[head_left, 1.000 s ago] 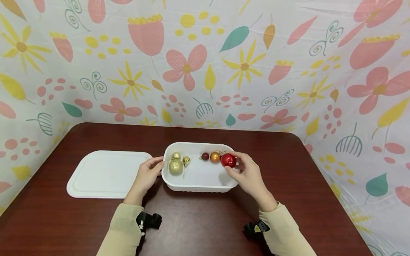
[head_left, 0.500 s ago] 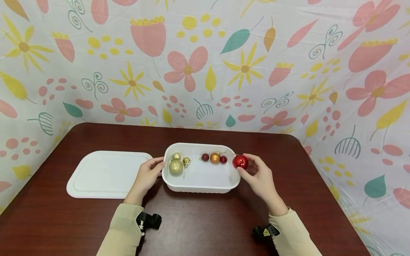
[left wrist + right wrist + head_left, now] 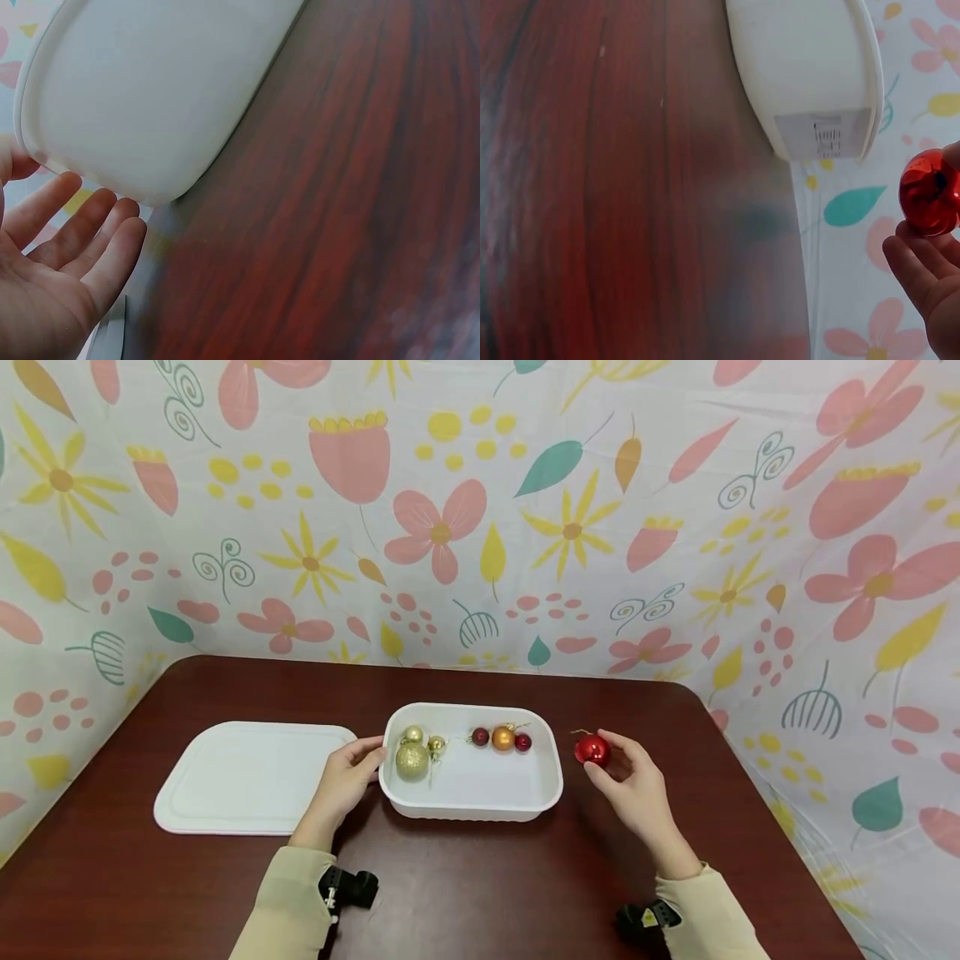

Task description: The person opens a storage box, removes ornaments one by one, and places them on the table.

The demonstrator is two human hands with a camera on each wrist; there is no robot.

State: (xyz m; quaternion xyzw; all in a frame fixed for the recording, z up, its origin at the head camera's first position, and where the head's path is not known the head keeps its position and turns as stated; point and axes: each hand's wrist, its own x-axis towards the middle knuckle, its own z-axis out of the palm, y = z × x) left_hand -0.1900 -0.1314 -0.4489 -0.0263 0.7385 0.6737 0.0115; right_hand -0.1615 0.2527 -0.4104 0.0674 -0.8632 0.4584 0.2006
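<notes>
right hand, red bauble moved right

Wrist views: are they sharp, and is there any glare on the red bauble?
Head view: evenly lit and sharp, small highlight on the red bauble held by the right hand. Left wrist view: soft, the table smeared beside the white tray. Right wrist view: hazy grey patch mid-frame; the bauble shows bright reflections.

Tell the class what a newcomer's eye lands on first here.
The shiny red bauble pinched in the right hand, just right of the white tub on the dark table. Next, the gold and red baubles lined up along the tub's far side, and the loud flowered cloth behind.
</notes>
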